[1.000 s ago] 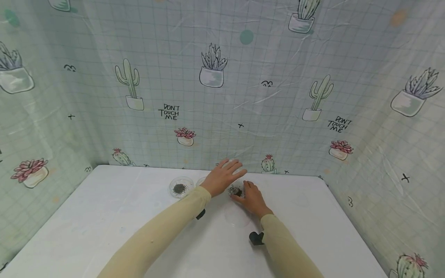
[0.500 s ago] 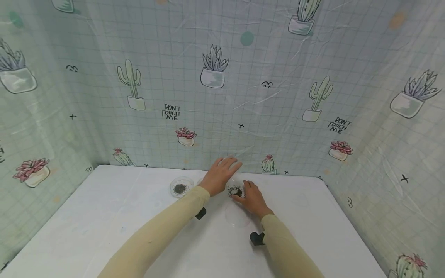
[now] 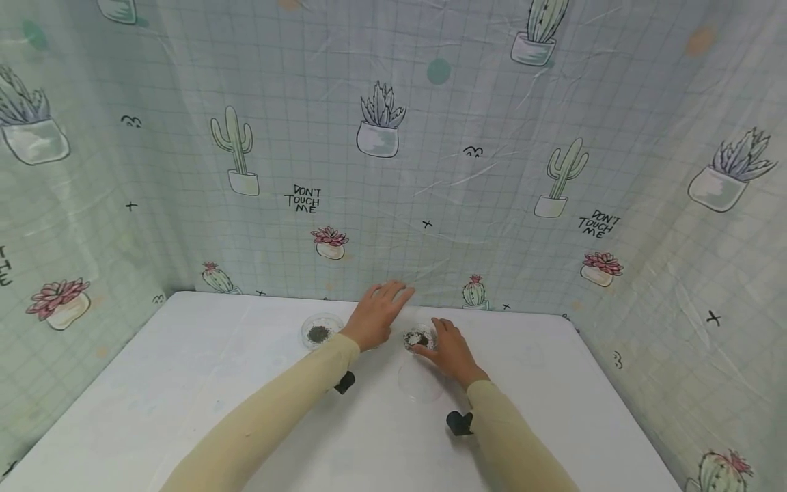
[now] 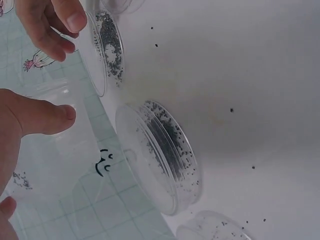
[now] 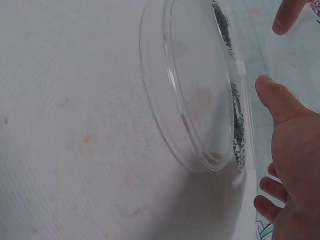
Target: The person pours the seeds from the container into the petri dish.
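Note:
My left hand (image 3: 374,320) pinches a clear plastic bag (image 4: 57,145) with a few dark grains inside, thumb over its side. Beneath and beside it stands a lidded clear petri dish (image 4: 162,160) with dark grains, mostly hidden by the hand in the head view. My right hand (image 3: 453,352) is beside another petri dish (image 3: 420,338), where dark grains are spread unevenly. In the right wrist view its thumb is extended, apart from the dish, and I see nothing held. At the left stands a third dish (image 3: 320,333) with a small heap of grains.
A clear round lid (image 3: 420,383) lies in front of the right dish on the white table (image 3: 381,437). Loose dark grains (image 4: 231,110) are scattered on the tabletop. A cactus-print curtain (image 3: 424,184) rises behind and at both sides.
My left hand has shifted left with the bag, away from the right dish and toward the middle one. My right hand has hardly moved. More of the right dish shows.

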A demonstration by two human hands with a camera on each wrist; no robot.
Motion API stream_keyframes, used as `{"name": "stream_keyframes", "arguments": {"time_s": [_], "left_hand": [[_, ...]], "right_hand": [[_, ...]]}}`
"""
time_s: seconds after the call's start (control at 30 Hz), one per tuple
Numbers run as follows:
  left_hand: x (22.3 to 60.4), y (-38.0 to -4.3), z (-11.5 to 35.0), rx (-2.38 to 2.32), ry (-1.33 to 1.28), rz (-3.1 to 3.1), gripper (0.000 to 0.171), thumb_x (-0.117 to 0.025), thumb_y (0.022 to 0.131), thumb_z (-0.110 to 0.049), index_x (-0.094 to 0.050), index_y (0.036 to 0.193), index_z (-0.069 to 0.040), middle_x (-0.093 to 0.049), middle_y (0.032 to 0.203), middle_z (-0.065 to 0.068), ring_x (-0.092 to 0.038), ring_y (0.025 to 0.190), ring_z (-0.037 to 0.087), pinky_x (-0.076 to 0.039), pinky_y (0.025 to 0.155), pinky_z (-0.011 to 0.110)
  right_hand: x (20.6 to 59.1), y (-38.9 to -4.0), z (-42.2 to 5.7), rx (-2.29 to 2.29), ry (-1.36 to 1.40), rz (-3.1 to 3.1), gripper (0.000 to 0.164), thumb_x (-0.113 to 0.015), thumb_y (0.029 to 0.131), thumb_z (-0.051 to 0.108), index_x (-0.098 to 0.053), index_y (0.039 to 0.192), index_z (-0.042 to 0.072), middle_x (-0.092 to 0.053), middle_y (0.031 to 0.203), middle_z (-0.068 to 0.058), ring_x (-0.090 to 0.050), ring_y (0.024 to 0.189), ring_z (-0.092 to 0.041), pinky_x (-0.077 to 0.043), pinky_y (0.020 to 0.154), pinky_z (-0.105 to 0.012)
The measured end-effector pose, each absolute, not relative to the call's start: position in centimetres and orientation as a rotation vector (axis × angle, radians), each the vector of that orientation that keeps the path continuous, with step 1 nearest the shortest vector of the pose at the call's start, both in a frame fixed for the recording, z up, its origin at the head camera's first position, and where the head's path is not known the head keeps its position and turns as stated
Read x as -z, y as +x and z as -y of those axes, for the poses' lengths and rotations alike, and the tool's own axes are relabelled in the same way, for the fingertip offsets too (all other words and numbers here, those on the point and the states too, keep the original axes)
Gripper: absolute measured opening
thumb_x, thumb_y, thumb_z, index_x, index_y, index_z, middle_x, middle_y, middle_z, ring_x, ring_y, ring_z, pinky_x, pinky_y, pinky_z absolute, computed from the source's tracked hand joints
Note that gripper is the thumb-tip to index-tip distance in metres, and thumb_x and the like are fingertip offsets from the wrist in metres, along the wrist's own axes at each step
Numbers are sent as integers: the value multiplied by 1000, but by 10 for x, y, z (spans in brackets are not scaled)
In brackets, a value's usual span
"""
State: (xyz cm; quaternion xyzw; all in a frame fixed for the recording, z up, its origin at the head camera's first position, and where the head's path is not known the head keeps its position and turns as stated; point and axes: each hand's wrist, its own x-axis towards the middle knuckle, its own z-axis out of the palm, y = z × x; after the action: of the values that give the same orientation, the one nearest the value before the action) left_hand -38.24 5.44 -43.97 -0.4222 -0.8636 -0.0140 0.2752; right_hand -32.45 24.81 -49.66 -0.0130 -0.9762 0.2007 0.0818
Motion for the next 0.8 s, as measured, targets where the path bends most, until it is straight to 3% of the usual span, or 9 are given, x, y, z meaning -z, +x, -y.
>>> {"name": "stream_keyframes", "arguments": {"time_s": [0.43, 0.8], "left_hand": [[435, -374, -39, 139, -1100, 2383, 96, -81, 64, -21, -27, 143, -15, -43, 136, 6, -38, 129, 20, -37, 103, 41], [436, -373, -24, 269, -1063, 2387, 103, -85, 57, -25, -28, 142, -24, -44, 135, 6, -41, 126, 21, -40, 99, 44]], "right_hand": [[490, -322, -250, -605, -8, 2917, 82, -66, 76, 51, -35, 139, 10, -38, 140, -16, -38, 128, -34, -38, 103, -50], [484, -314, -246, -643, 93, 2875, 77, -67, 77, 48, -37, 138, 11, -40, 140, -13, -39, 128, -32, -37, 103, -50]]}}
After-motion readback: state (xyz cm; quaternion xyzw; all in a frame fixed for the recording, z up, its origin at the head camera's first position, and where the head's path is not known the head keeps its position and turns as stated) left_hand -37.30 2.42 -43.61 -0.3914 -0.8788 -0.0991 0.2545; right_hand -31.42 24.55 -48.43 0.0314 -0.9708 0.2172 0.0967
